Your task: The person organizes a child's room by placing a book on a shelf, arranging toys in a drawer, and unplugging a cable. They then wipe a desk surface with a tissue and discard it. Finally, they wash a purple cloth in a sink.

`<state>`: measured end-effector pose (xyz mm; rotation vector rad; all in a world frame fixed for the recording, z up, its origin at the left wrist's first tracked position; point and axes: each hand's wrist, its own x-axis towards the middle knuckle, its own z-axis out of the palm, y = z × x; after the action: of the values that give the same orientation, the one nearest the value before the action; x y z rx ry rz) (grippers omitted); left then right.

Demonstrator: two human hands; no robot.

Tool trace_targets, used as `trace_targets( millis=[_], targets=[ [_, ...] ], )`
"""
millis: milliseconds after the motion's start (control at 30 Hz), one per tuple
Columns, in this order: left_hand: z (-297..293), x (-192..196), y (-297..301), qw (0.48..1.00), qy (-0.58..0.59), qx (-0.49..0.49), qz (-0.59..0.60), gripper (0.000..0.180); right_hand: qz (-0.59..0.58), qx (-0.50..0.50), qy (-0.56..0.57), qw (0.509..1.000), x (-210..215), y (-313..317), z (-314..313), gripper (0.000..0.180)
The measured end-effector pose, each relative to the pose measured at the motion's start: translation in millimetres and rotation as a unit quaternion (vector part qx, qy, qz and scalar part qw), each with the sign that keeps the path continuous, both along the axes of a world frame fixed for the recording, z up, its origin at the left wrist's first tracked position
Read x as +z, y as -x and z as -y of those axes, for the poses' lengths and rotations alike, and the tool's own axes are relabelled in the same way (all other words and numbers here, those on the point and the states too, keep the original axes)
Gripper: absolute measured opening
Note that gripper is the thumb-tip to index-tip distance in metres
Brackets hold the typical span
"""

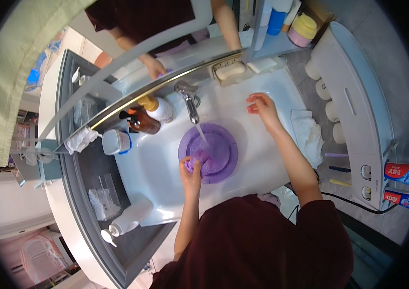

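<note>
A round purple basin (234, 155) stands in the white sink (158, 180) beneath the faucet (186, 98). Water runs from the spout into it. At the basin's near left rim, my left hand (190, 176) is closed on a purple cloth (204, 160), part of which hangs down into the water. My right hand (263, 110) is raised over the right side of the sink, its fingers loosely bent and apart, with nothing in them. The soap dish is the closest thing to it.
Left of the faucet stand a white pump bottle (162, 111), a brown bottle (144, 122) and a white tub (116, 142). A white bottle (131, 215) lies at the near left. Bar soap (230, 71) sits behind; a white cloth (306, 136) lies at right, near a wall rack (354, 111).
</note>
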<state>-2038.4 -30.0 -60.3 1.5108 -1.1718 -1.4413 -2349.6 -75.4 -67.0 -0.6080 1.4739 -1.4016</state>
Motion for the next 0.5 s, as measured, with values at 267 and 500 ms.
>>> trace_targets(
  millis=[267, 500],
  targets=[
    [-2, -7, -8, 0.973, -0.064, 0.001, -0.220, 0.027, 0.239, 0.215, -0.276, 0.906, -83, -130, -50, 0.056],
    [2, -16, 10, 0.939, -0.161, 0.148, -0.267, 0.032, 0.203, 0.069, -0.069, 0.974, -87, -194, -23, 0.038]
  ],
)
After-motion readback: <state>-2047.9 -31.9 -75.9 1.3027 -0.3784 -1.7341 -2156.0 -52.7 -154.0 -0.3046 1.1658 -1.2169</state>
